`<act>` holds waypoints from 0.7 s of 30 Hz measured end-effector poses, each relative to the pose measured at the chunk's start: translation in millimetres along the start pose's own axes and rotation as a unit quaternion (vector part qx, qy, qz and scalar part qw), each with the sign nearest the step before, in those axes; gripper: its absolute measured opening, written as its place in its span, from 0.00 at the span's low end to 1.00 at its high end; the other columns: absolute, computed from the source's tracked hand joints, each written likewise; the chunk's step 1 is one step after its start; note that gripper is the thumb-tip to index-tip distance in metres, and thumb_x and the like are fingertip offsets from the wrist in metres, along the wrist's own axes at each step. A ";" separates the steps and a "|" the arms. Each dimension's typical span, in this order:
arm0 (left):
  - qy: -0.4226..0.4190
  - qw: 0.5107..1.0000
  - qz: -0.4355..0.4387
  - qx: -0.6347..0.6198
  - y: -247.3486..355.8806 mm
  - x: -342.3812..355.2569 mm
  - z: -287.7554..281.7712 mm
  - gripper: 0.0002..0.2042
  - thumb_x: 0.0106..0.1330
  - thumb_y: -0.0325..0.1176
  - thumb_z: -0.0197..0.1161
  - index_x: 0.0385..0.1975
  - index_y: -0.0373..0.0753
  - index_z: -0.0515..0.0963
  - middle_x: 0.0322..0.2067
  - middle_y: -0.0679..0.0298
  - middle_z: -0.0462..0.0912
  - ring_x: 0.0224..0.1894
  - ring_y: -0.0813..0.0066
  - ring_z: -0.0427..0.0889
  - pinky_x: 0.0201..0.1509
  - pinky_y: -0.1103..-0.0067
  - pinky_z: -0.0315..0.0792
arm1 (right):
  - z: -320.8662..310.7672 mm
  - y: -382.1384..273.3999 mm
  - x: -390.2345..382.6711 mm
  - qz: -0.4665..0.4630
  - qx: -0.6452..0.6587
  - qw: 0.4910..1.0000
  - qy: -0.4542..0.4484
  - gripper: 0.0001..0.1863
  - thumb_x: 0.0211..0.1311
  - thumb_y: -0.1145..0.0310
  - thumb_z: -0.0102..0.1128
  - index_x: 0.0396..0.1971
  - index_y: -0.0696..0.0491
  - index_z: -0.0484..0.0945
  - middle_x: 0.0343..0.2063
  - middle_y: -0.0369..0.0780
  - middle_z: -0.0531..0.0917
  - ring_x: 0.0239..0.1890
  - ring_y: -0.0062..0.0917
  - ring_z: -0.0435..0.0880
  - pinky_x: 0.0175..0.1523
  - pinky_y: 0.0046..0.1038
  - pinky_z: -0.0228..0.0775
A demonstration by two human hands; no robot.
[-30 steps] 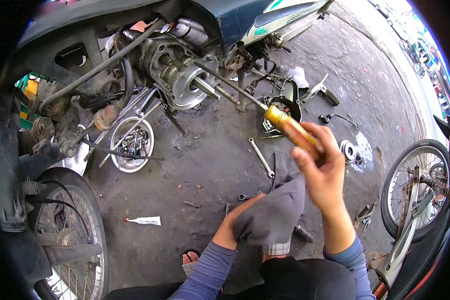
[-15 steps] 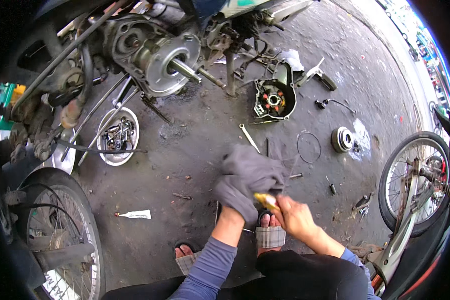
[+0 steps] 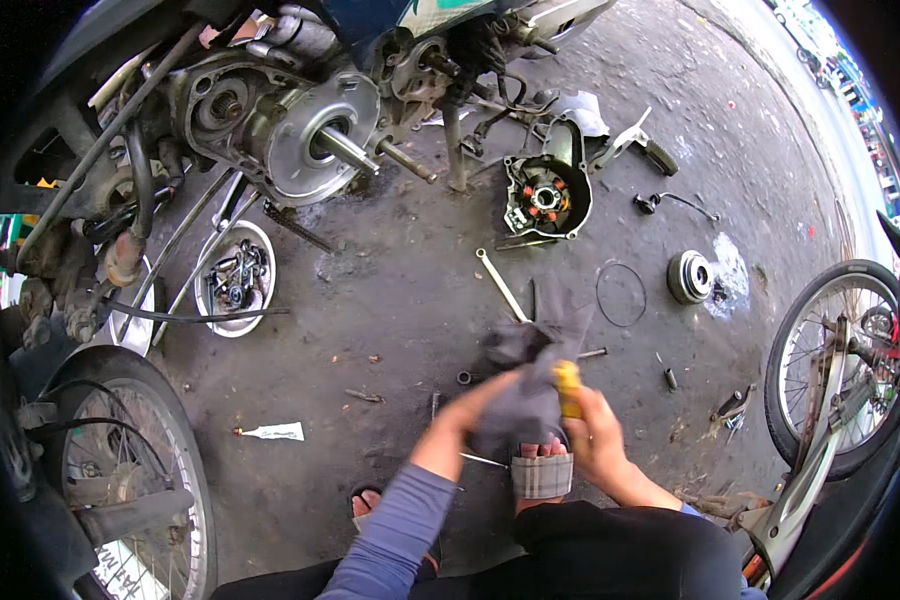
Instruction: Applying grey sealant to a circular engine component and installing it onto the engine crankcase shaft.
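My left hand (image 3: 478, 405), smeared by motion, is closed on a dark grey cloth (image 3: 532, 392) that partly covers its fingers. The cloth hangs loose and bunched above the ground, in front of my right foot. In my right hand (image 3: 600, 442) is a yellow object (image 3: 567, 388), gripped between thumb and fingers and pressed against the cloth's right side. Its far end is hidden, and its kind cannot be made out. Just beyond the cloth lies a combination wrench (image 3: 501, 285) on the ground.
An opened engine (image 3: 320, 150) with a bare shaft stands far left. Near it sits a white bowl (image 3: 270, 250) of bolts. An engine cover (image 3: 577, 160), a round rotor (image 3: 688, 277), a thin ring (image 3: 598, 300) and a white tube (image 3: 275, 432) lie about. Wheels flank both sides.
The cloth has swung right and upright, from lying spread over my left hand to bunching beside the yellow object. The yellow object has turned more upright in my right hand.
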State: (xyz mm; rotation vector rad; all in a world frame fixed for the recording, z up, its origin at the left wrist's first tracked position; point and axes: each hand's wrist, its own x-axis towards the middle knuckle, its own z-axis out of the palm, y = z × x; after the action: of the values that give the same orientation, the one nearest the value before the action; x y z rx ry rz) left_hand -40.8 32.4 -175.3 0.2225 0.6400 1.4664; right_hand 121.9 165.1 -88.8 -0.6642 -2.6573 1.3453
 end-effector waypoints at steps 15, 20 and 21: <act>0.072 0.949 0.150 0.267 -7.5 22.7 17.1 0.16 0.64 0.28 0.59 0.51 0.36 0.72 0.46 0.58 0.80 0.48 0.71 0.78 0.55 0.73 0.71 | -48.3 10.4 40.6 0.103 0.433 0.893 0.065 0.23 0.66 0.55 0.58 0.55 0.52 0.72 0.55 0.47 0.75 0.60 0.35 0.73 0.63 0.35 0.64; 0.006 0.957 0.151 0.247 8.5 25.6 72.6 0.25 0.58 0.26 0.68 0.56 0.32 0.69 0.51 0.60 0.78 0.52 0.78 0.74 0.59 0.77 0.68 | -90.6 -23.0 96.0 0.097 0.684 0.715 0.109 0.21 0.73 0.46 0.39 0.25 0.44 0.66 0.16 0.29 0.65 0.15 0.16 0.62 0.20 0.22 0.56; -0.011 0.975 0.132 0.178 11.2 25.7 82.7 0.24 0.58 0.26 0.67 0.55 0.31 0.69 0.51 0.58 0.79 0.52 0.76 0.74 0.58 0.76 0.68 | -93.8 -22.9 95.7 0.185 0.639 0.713 0.221 0.24 0.73 0.46 0.40 0.19 0.43 0.54 0.13 0.26 0.47 0.13 0.14 0.41 0.16 0.23 0.35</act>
State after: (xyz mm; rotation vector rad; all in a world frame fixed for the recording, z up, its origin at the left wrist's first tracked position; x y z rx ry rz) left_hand -7.5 78.2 -108.8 0.6212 0.8790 1.5925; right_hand 53.2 263.2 -24.5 -1.0299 -0.7749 2.2234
